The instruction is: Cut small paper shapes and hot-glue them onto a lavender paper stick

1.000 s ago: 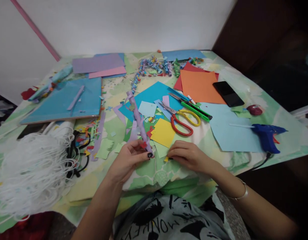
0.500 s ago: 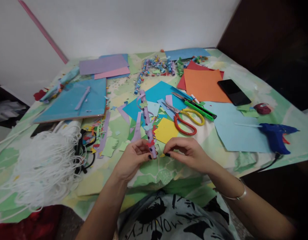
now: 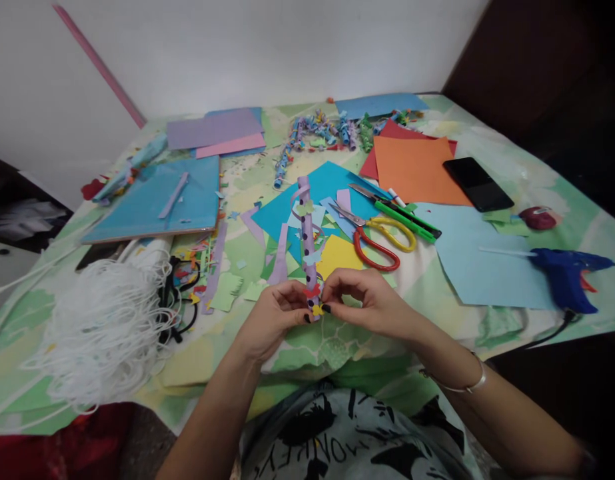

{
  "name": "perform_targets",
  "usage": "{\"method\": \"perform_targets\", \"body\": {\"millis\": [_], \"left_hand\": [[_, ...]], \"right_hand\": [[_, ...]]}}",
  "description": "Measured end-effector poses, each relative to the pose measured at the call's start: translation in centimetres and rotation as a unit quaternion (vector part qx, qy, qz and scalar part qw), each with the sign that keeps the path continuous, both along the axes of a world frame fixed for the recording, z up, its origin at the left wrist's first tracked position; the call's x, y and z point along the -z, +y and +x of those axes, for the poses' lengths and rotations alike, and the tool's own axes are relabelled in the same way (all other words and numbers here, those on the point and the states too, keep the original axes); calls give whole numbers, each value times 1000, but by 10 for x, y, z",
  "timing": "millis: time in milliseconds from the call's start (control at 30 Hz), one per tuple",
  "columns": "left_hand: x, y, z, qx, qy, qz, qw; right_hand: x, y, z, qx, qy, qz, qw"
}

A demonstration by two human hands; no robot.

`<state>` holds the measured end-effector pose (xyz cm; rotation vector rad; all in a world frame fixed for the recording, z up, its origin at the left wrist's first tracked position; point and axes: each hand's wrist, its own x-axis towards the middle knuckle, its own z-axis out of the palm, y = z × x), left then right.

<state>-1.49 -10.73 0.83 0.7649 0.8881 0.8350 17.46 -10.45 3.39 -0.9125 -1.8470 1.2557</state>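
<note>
My left hand [image 3: 274, 315] grips the near end of a rolled purple paper stick [image 3: 307, 240] dotted with dark spots and small coloured paper shapes. The stick points away from me over the table. My right hand [image 3: 368, 301] pinches a tiny yellow paper piece [image 3: 317, 310] against the stick's near end, beside a red piece. Both hands meet just in front of a yellow paper square [image 3: 337, 257].
Red and yellow scissors [image 3: 380, 240], a green marker [image 3: 406, 222] and a black phone [image 3: 478, 184] lie to the right on coloured sheets. A blue glue gun [image 3: 567, 275] sits at far right. White cord [image 3: 97, 327] is heaped at left, near a blue board [image 3: 157, 200].
My right hand lifted from the table with the yellow piece and brought it to the stick's near end. The stick swung more upright in my left hand. The camera shifted slightly left.
</note>
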Motion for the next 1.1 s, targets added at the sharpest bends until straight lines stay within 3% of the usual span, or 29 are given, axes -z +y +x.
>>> {"method": "perform_targets", "body": {"millis": [433,633,733,900,1100], "left_hand": [[1,1,1,8,14,22,1000],[2,0,3,-7,19,23,1000],[3,-1,3,-33,17,12,999],[3,-2,4,-65,14,17,998],[0,-5,8,-70,13,31,997]], "right_hand": [[-4,-11,-9,54,-43,46,997],[0,-17,-15,116,-63,95,987],[4,-20,-12,179,-49,103,977],[13,-34,-13,230,-10,77,970],[25,-49,-29,253,101,-36,961]]}}
